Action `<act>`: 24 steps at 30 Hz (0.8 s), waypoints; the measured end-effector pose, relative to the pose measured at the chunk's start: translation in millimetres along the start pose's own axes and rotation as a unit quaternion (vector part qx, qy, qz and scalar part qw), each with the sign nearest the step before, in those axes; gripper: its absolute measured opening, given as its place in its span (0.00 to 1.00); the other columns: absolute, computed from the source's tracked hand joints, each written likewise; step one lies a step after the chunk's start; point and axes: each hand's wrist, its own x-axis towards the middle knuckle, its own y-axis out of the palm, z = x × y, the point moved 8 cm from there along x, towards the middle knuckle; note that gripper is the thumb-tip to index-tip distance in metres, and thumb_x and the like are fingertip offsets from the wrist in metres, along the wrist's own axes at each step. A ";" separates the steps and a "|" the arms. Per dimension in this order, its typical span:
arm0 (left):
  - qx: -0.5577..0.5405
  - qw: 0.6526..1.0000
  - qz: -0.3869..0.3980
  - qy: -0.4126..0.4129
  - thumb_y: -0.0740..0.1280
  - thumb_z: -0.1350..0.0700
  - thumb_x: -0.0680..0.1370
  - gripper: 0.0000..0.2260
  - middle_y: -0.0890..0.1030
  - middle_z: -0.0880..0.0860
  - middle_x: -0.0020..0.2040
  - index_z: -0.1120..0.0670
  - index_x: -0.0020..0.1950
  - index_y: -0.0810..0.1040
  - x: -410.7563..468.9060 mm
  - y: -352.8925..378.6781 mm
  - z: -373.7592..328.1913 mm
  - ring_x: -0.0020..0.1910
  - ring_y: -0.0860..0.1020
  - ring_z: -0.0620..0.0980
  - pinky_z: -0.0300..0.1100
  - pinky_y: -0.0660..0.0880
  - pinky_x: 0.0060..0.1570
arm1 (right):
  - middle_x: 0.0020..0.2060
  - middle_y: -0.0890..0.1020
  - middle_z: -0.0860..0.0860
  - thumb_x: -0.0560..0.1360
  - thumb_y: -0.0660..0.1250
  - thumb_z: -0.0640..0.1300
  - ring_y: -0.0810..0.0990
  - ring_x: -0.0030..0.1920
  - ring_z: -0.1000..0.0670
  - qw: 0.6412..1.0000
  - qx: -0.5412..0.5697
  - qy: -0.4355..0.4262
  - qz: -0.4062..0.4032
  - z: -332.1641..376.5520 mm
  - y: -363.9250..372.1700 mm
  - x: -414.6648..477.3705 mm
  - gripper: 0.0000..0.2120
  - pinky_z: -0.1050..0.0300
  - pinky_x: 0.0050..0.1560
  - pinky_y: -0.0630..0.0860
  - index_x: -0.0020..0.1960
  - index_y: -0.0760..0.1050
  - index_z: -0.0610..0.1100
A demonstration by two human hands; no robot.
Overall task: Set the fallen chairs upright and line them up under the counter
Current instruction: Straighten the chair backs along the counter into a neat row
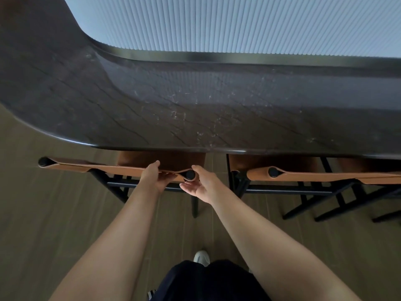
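An upright chair point(108, 169) with a tan leather back strap and black frame stands in front of me, its brown seat tucked under the dark stone counter point(195, 109). My left hand point(153, 175) grips the leather strap near its right end. Beside the strap's black end post, my right hand point(200, 183) is spread with the palm up, fingers apart and touching the post. A second upright chair point(303, 175) of the same kind stands to the right, seat under the counter. Part of a third chair point(382, 181) shows at the right edge.
The counter's rounded corner curves away at the left. A ribbed white panel point(238, 22) rises behind the counter. Wood-look floor point(54, 213) lies around the chairs. My dark trousers and one white shoe point(201, 258) are at the bottom.
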 end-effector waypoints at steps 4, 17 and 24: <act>0.017 1.000 -0.015 0.000 0.55 0.67 0.80 0.14 0.75 0.62 0.50 0.64 0.66 0.66 4.1 -1.7 0.3 0.43 0.77 0.59 0.56 0.76 0.34 | 0.58 0.75 0.34 0.74 0.66 0.29 0.79 0.52 0.37 0.999 0.034 -0.017 -0.014 8.5 7.8 7.2 0.14 0.42 0.42 0.82 0.59 0.71 0.36; 0.024 0.999 0.027 -0.006 0.55 0.70 0.79 0.18 0.75 0.63 0.54 0.64 0.69 0.64 0.5 23.0 15.5 0.44 0.77 0.61 0.57 0.77 0.27 | 0.57 0.77 0.34 0.75 0.67 0.30 0.79 0.56 0.35 0.998 0.037 -0.051 -0.029 30.3 -23.6 2.1 0.17 0.38 0.50 0.81 0.62 0.71 0.37; 0.022 1.000 0.014 0.005 0.57 0.69 0.80 0.17 0.75 0.63 0.57 0.62 0.68 0.65 4.6 20.2 16.8 0.44 0.78 0.60 0.52 0.79 0.28 | 0.57 0.78 0.34 0.75 0.68 0.29 0.79 0.56 0.34 0.996 0.062 -0.055 -0.030 28.8 -26.2 4.4 0.15 0.36 0.51 0.80 0.60 0.73 0.35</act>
